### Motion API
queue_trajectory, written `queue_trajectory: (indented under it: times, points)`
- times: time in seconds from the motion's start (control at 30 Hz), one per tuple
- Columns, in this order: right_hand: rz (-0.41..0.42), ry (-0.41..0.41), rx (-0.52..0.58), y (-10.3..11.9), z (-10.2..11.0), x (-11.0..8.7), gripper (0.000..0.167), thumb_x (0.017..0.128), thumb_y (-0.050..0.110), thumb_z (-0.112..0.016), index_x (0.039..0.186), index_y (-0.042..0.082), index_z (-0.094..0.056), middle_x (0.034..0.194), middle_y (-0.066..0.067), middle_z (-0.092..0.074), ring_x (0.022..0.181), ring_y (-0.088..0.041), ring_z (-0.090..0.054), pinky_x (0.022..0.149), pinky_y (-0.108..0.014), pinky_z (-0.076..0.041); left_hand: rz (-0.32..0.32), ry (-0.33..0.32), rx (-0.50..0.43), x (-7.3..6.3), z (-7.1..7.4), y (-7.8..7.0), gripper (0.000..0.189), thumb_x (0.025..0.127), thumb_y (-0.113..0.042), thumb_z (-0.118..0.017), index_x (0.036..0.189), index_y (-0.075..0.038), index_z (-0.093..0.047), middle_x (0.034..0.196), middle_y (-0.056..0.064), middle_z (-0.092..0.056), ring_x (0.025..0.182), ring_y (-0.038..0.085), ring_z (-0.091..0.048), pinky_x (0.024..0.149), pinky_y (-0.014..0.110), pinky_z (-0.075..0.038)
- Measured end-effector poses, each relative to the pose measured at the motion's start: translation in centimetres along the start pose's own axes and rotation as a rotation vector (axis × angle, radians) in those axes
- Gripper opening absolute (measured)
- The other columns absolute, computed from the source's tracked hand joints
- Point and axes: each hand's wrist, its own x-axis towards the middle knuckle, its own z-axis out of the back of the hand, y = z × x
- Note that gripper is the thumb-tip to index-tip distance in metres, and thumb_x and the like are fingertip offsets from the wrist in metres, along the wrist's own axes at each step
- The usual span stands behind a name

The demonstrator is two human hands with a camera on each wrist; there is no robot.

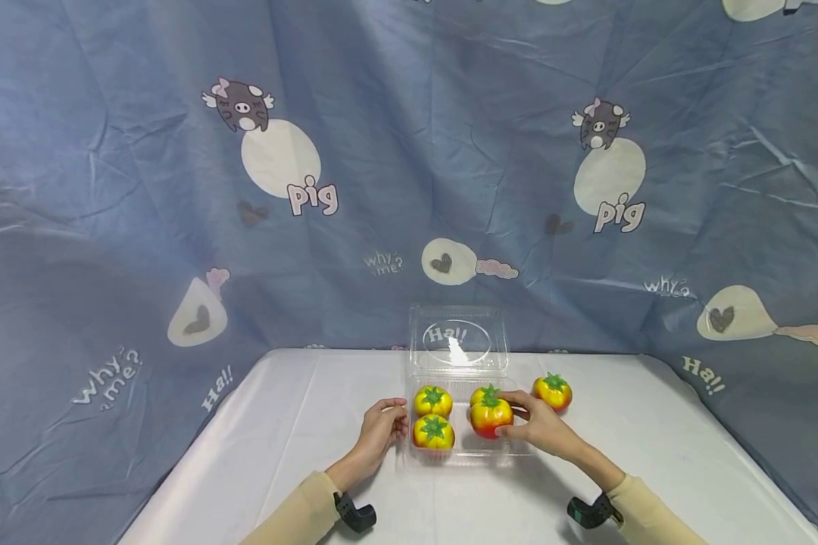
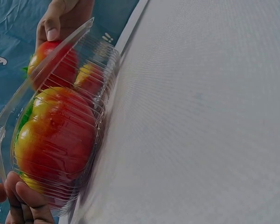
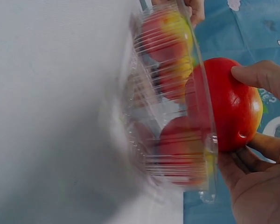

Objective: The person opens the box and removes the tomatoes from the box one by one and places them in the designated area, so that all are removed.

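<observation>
A clear plastic clamshell container [image 1: 480, 454] sits on the table with its lid [image 1: 458, 341] raised at the back. Along its left side are two red-and-yellow tomatoes [image 1: 432, 401] with green leafy tops. My right hand [image 1: 545, 430] holds another tomato [image 3: 228, 102] between thumb and fingers, over the container's right half. Partly hidden behind that one is a tomato [image 1: 480, 395] inside the container, at the back right. At the left wall my left hand [image 1: 379, 433] pinches the container's edge, its fingertips [image 2: 32, 196] against the ribbed side.
One more tomato [image 1: 554, 393] lies on the white tabletop [image 1: 627, 424], right of the container and just beyond my right hand. A blue printed curtain [image 1: 382, 151] hangs behind the table and along both sides.
</observation>
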Motion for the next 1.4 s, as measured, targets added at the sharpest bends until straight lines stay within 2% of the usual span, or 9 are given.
queue_trajectory:
  times: [0.23,0.47,0.83,1.17,1.4]
  points:
    - [-0.004,-0.007,0.026,0.5,0.5,0.0,0.061,0.081,0.016,-0.076,0.131,-0.006,-0.051,0.135,-0.027,-0.050,0.124,-0.047,-0.049,0.102,-0.047,-0.042,-0.002,0.003,0.009,-0.1,0.0,0.1,0.038,0.087,-0.008,-0.054,0.119,0.010,-0.049,0.074,0.002,-0.055,0.061,0.011,-0.052,0.055,0.022,-0.045]
    - [-0.032,-0.024,0.034,1.1,0.8,-0.1,0.061,0.080,0.017,-0.077,0.132,-0.004,-0.052,0.136,-0.025,-0.049,0.124,-0.046,-0.049,0.102,-0.045,-0.043,-0.008,0.006,0.005,-0.2,0.1,-0.1,0.037,0.088,-0.008,-0.053,0.120,0.011,-0.049,0.074,0.003,-0.055,0.062,0.011,-0.051,0.055,0.022,-0.044]
    - [-0.030,-0.043,0.047,1.3,0.9,-0.2,0.061,0.080,0.016,-0.078,0.132,-0.004,-0.052,0.136,-0.025,-0.049,0.125,-0.045,-0.050,0.102,-0.043,-0.044,-0.009,0.004,-0.003,-0.3,0.0,0.0,0.036,0.089,-0.007,-0.053,0.119,0.010,-0.049,0.074,0.002,-0.055,0.061,0.010,-0.051,0.055,0.022,-0.044]
    - [-0.059,-0.072,0.011,1.4,1.4,-0.5,0.063,0.080,0.020,-0.077,0.133,-0.002,-0.051,0.137,-0.023,-0.051,0.126,-0.044,-0.050,0.103,-0.048,-0.041,-0.015,0.005,0.013,-0.4,0.0,0.0,0.036,0.088,-0.007,-0.053,0.119,0.010,-0.049,0.075,0.003,-0.055,0.062,0.011,-0.050,0.055,0.022,-0.043]
    - [-0.076,-0.079,-0.020,1.4,2.0,-0.7,0.064,0.080,0.022,-0.077,0.134,-0.001,-0.051,0.135,-0.022,-0.052,0.124,-0.042,-0.052,0.103,-0.046,-0.043,-0.011,0.014,0.008,-0.1,0.2,0.0,0.035,0.088,-0.007,-0.052,0.119,0.010,-0.049,0.075,0.002,-0.055,0.062,0.011,-0.051,0.056,0.023,-0.044]
